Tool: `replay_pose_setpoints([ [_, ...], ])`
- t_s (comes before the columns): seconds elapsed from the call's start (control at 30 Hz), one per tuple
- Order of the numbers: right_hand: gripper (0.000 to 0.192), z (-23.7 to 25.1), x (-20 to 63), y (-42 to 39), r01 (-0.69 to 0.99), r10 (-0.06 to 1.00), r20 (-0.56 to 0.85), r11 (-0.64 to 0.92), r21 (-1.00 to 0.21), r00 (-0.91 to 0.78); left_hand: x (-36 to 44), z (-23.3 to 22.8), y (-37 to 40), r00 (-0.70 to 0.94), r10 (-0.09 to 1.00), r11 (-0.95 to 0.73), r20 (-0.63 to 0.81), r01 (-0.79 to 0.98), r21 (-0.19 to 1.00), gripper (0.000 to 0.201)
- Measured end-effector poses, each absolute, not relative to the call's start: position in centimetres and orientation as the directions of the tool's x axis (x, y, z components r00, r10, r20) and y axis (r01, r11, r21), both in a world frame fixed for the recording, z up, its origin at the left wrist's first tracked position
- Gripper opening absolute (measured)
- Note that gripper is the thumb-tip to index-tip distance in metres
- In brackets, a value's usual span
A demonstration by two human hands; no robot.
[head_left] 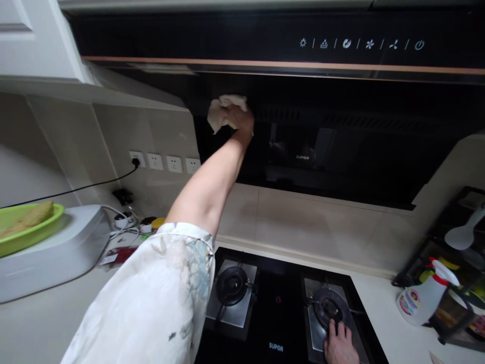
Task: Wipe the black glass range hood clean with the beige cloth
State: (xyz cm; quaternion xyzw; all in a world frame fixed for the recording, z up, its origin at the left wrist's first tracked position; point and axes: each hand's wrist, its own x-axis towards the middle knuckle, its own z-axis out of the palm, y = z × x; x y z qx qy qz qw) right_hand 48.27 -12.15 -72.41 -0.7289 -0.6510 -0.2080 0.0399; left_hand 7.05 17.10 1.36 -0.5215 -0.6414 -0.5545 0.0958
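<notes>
1. Cloth (215, 116), pale and crumpled, lies against the left part of the black range hood (364, 164), below its copper-coloured strip (246, 63).
2. Left hand (239, 119) is clamped on the cloth, holding it to the hood's dark surface; the fingertips are too blurred to tell apart. Its arm reaches up from the near left in a white patterned sleeve (151, 293).
3. Right hand (341, 349) holds nothing, fingers slightly apart, their tips at the near edge of the right burner (326, 303).
4. Stovetop (279, 323), black, sits below the hood, with the left burner (231, 286) beside the sleeve.
5. On the right, a white spray bottle (421, 302) with a red collar stands just beside a dark rack (420, 247).
6. On the left, a green tray (56, 215) rests on a white box-shaped item (76, 258); farther back, a black plug (135, 162) sits in the leftmost wall socket (141, 157).
</notes>
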Motion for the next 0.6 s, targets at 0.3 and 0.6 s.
replay_pose_setpoints([
  [0.3,0.048,-72.4,48.7,-12.6,0.959,0.926,0.372,-0.153,0.238,0.055,18.2,-6.8,15.2,0.092,0.478,-0.403,0.873,0.907,0.125,0.075],
  [0.6,0.049,-71.8,48.7,-12.9,0.954,0.937,0.345,-0.152,0.257,0.057,9.3,-6.7,15.6,0.039,0.504,-0.454,0.863,0.862,0.226,0.062],
])
